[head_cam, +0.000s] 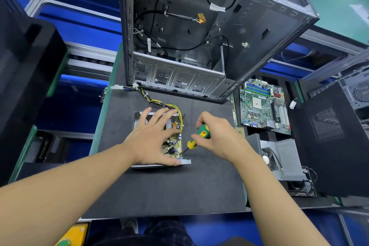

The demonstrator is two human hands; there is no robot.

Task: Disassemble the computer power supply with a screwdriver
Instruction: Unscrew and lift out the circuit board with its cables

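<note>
On the counter, the opened power supply is laid flat, and its near right corner is met by the tip of the screwdriver, whose shaft is slanted up and rightward from the board. The handle is gripped by the curled fingers of the right hand, while the left hand is spread across the housing, fingers wide and pressed down.

I see 1 open computer case at the black mat's far edge | 1 motherboard past its right edge | 1 fan housing nearer me
</note>
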